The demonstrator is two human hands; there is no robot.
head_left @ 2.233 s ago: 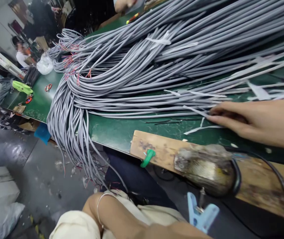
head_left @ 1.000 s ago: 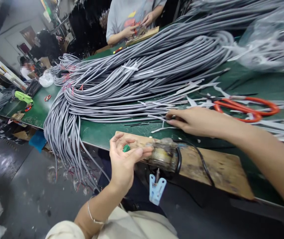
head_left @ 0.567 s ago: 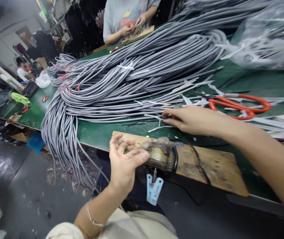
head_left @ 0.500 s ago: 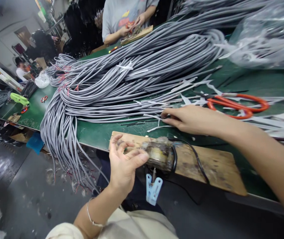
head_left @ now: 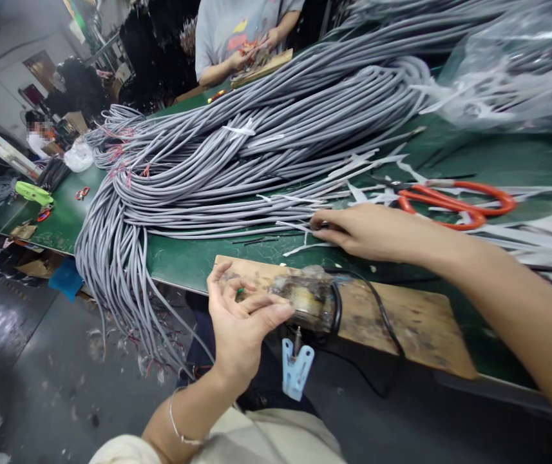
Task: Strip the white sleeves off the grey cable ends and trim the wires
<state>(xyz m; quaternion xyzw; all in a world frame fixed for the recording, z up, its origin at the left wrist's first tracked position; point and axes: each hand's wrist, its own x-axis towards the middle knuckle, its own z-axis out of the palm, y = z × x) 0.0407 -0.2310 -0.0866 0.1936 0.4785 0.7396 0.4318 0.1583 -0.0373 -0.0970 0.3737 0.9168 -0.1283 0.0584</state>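
Observation:
My left hand (head_left: 239, 316) is raised in front of the wooden board (head_left: 401, 322), its thumb and index fingertip together in a pinch. Anything between those fingertips is too small to make out. Just right of them sits a stained, rounded block (head_left: 309, 299) wrapped with a black cord, and a light-blue clothes peg (head_left: 297, 370) hangs below it. Over the bench my right hand (head_left: 367, 232) has its fingers curled down by the white strips (head_left: 304, 245) and the ends of grey cables (head_left: 237, 225). What those fingers grip is hidden.
Orange-handled scissors (head_left: 454, 203) lie behind my right forearm. Big bundles of grey cable (head_left: 266, 142) cover the green bench (head_left: 179, 261) and hang over its front edge. A clear plastic bag (head_left: 522, 77) lies at the back right. Across the bench, a person (head_left: 241, 38) works with both hands.
The view has shifted slightly, moving the bench a little to the left. My left hand has turned slightly, its fingertips still together; my right hand stays at the same place on the bench.

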